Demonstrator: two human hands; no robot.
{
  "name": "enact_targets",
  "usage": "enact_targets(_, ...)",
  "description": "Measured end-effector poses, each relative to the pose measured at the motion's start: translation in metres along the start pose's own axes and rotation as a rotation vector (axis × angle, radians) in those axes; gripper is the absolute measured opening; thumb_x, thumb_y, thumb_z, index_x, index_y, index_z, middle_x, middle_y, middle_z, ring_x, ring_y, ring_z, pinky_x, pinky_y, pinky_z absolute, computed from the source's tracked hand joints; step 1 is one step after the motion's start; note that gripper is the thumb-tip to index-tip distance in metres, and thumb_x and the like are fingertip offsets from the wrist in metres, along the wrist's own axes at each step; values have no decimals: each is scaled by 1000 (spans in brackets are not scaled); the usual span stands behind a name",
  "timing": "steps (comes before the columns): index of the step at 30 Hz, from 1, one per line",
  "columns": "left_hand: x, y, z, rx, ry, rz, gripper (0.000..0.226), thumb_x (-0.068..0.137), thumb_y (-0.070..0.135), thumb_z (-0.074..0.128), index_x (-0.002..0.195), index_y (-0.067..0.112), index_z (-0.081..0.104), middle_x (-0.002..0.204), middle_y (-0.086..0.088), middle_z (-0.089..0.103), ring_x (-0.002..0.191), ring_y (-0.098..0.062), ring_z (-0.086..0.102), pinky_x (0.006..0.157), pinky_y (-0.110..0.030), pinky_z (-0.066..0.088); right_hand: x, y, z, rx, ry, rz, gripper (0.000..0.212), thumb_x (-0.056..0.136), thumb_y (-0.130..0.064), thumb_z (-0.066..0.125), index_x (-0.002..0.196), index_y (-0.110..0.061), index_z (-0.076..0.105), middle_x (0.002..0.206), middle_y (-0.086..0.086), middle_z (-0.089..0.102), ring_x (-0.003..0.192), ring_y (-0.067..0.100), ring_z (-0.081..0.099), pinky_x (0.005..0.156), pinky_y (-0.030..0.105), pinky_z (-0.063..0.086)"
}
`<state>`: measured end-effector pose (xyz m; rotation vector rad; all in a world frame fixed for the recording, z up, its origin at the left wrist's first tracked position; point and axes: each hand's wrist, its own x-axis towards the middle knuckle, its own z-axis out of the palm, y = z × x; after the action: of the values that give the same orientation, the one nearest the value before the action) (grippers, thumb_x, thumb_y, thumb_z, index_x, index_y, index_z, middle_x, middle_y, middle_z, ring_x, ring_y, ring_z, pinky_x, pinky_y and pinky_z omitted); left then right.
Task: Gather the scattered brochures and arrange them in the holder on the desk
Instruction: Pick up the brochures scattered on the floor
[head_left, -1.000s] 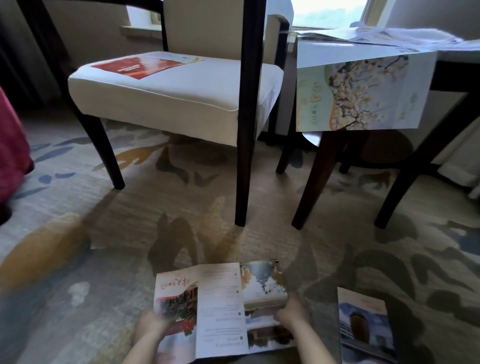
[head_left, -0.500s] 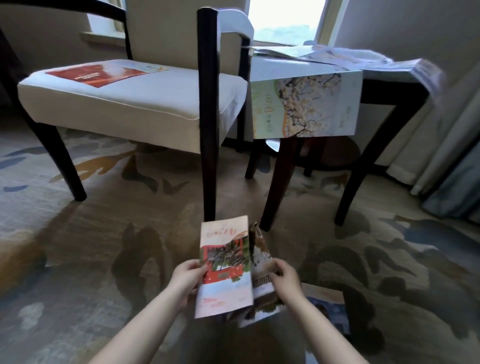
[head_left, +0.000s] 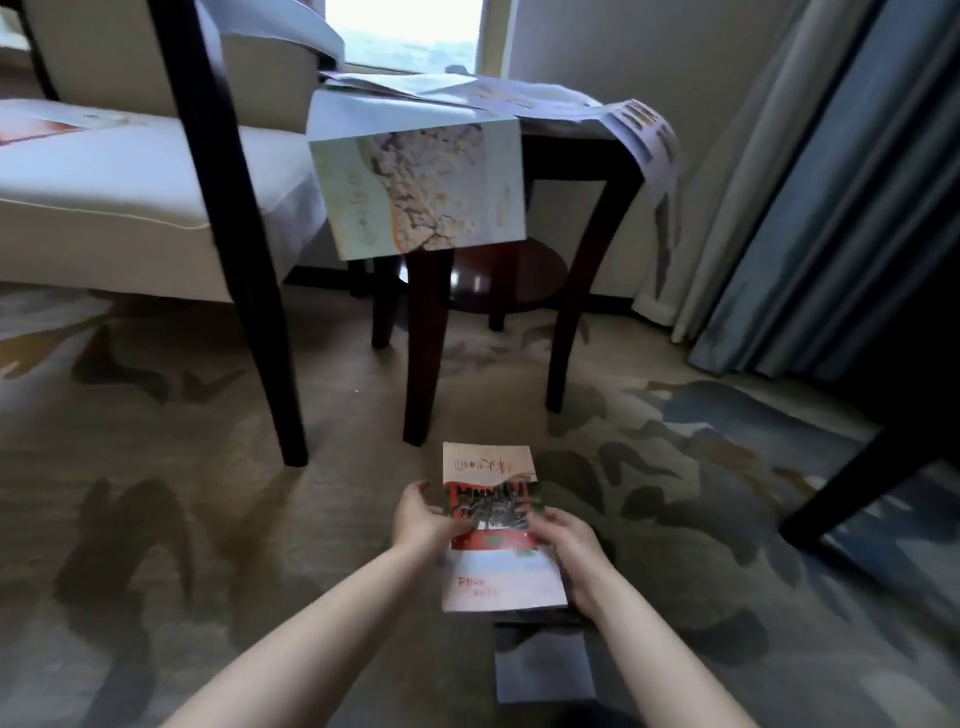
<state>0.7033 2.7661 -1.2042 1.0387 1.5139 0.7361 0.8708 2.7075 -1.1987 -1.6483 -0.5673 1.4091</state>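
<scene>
Both hands hold one folded brochure (head_left: 493, 525) above the carpet (head_left: 208, 519), each with its own grip on a long side. Left hand (head_left: 423, 519) closes on the left edge, with the thumb on the front cover near the red picture and the fingers going behind the paper. Right hand (head_left: 569, 551) closes on the right edge, a little lower, and its fingers also wrap to the back. The brochure is folded shut, its cover faces up to the camera, and its top end points away from the person, toward the side table (head_left: 571, 218).

Just below the held brochure, a second brochure (head_left: 543, 667) lies flat on the carpet between the two forearms. It looks dark and grey-blue, and its print is too blurred to read.

On the tabletop of the small dark side table several more papers (head_left: 467, 91) lie spread out. One large flower brochure (head_left: 421, 182) hangs down over the front edge of the table, and another long printed sheet (head_left: 654, 140) hangs over the right edge. A round lower shelf (head_left: 498, 280) sits between the table legs.

To the left stands a chair (head_left: 130, 197) with dark legs and a pale cushion. One red brochure (head_left: 31, 130) lies on the seat, near the left border of the view. A grey-blue curtain (head_left: 831, 182) hangs at the right.
</scene>
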Motion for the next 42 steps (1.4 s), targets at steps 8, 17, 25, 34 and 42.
enact_targets(8,-5,-14,43,774,-63,505,103,66,65,67,149,21,22,151,-3,31,140,-25,30,110,-40,36,9,0,-81,-1428,6,-175,48,83,-10,47,121,-39,54,126,3,59,125,32,48,106,48,35)
enact_targets(17,19,-73,109,179,-302,16,26,79,-3,65,104,1,66,85,-10,67,78,-25,64,68,-34,54,46,-19,-31,-1476,238,-782,52,85,-2,54,130,-27,50,135,0,51,135,20,37,117,45,21)
enact_targets(25,34,-116,112,373,-132,-231,48,78,16,74,121,2,58,119,-19,64,111,-30,62,94,-33,50,60,91,-49,-841,389,247,64,88,-42,56,144,-17,34,150,9,33,138,28,34,110,39,36)
enact_targets(34,25,-103,110,351,-88,-313,29,78,17,74,100,1,62,112,-22,66,108,-32,63,89,-36,51,56,86,-38,-466,214,439,39,93,-29,59,124,-6,55,130,11,60,120,23,58,102,29,44)
enact_targets(42,32,-4,83,100,-139,-162,17,89,0,57,103,-8,63,87,-23,67,71,-28,63,67,-38,53,25,-3,-46,-124,93,190,14,97,-13,54,101,-2,62,100,18,71,91,31,70,81,39,56)
